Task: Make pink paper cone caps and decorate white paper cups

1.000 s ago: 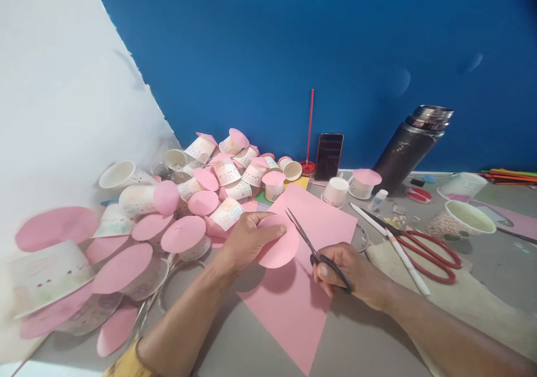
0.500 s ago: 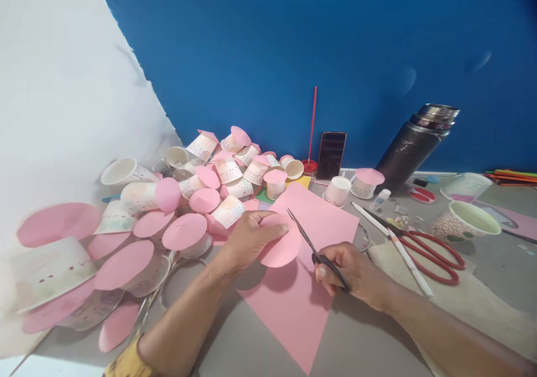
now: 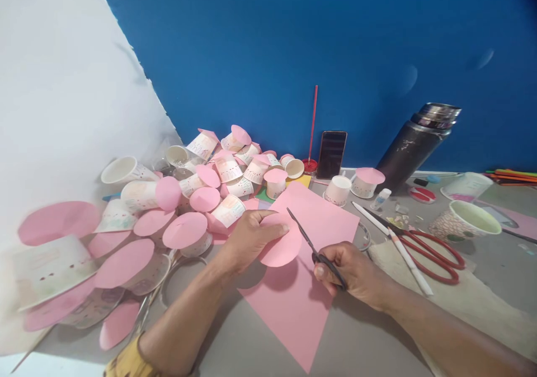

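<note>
Between the thumb and fingers of my left hand (image 3: 251,240) is a round pink paper disc (image 3: 282,249), held above the table. My right hand (image 3: 352,273) grips small black-handled scissors (image 3: 325,262), fingers in the loops. Their blades point up and left, at the disc's right edge; I cannot tell whether they touch the paper. Below both hands lies a larger sheet of pink paper (image 3: 319,212) with a curved piece cut out of it. Left of my left hand are many paper cups (image 3: 229,211) topped with pink paper discs (image 3: 184,230).
On the right lie large red-handled scissors (image 3: 436,254), a white marker (image 3: 409,259) and a beige cloth (image 3: 474,298). A green-lined cup (image 3: 465,220) stands beyond. Along the blue wall are a phone (image 3: 331,154), a red straw (image 3: 312,122) and a dark flask (image 3: 413,153).
Hardly anything differs. The scissors in my right hand have turned or closed very slightly, while my left hand and the paper disc stay in place.
</note>
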Tool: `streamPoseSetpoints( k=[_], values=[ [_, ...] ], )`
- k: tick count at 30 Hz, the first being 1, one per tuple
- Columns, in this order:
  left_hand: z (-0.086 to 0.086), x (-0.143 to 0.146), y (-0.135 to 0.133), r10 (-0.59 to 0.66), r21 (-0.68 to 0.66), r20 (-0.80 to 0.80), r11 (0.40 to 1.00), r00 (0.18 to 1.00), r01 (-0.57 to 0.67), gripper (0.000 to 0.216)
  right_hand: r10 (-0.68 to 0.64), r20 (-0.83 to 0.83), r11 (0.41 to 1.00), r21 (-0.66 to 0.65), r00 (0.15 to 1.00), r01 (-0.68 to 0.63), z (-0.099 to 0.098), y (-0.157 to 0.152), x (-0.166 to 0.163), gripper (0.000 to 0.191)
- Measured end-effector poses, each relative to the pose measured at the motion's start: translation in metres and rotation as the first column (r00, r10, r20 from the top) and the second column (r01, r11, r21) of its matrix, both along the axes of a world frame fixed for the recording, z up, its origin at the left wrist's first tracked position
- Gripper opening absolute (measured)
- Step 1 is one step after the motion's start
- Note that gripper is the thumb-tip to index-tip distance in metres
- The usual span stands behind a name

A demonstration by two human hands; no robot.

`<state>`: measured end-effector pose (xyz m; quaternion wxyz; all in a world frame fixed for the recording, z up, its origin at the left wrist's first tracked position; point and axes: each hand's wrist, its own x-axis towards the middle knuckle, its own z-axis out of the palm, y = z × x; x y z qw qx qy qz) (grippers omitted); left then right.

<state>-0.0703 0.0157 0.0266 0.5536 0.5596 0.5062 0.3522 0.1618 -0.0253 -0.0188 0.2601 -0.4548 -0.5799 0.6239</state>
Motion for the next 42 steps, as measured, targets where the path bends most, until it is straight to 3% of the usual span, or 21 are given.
streamPoseSetpoints(
  k=[7, 12, 16, 22, 28, 33, 39, 42],
  values=[
    [-0.003, -0.002, 0.002, -0.004, 0.009, 0.038, 1.0, 0.999, 0.004, 0.029, -0.107, -0.088, 0.994, -0.02, 0.99, 0.106, 0.007, 0.004, -0.006, 0.048],
    [-0.002, 0.008, -0.003, -0.105, 0.038, 0.041, 0.994, 0.994, 0.104, 0.03, -0.266, -0.21, 0.964, -0.056, 0.941, 0.26, 0.017, 0.005, -0.011, 0.045],
    [-0.007, 0.016, -0.008, -0.182, 0.019, 0.063, 0.983, 0.981, 0.181, 0.033, -0.311, -0.156, 0.949, -0.001, 0.937, 0.315, 0.018, 0.005, -0.013, 0.036],
    [-0.018, 0.019, -0.006, -0.098, -0.117, 0.4, 0.981, 0.911, 0.157, 0.028, -0.422, -0.164, 0.902, 0.025, 0.891, 0.432, 0.016, 0.005, -0.015, 0.033],
    [-0.026, 0.022, -0.004, -0.073, -0.117, 0.38, 0.985, 0.922, 0.126, 0.023, -0.557, -0.226, 0.811, 0.061, 0.799, 0.582, 0.008, 0.012, -0.011, 0.033],
    [-0.027, 0.022, -0.002, -0.048, -0.08, 0.31, 0.994, 0.95, 0.076, 0.015, -0.501, -0.192, 0.852, 0.065, 0.844, 0.52, 0.011, 0.016, -0.006, 0.033],
    [-0.021, 0.018, -0.004, -0.223, -0.033, 0.19, 0.972, 0.956, 0.233, 0.022, -0.429, -0.206, 0.892, 0.054, 0.88, 0.448, 0.018, 0.019, -0.001, 0.034],
    [-0.021, 0.021, -0.006, -0.13, -0.05, 0.24, 0.988, 0.962, 0.146, 0.033, -0.433, -0.162, 0.894, 0.047, 0.887, 0.445, 0.015, 0.016, -0.005, 0.033]
  ],
)
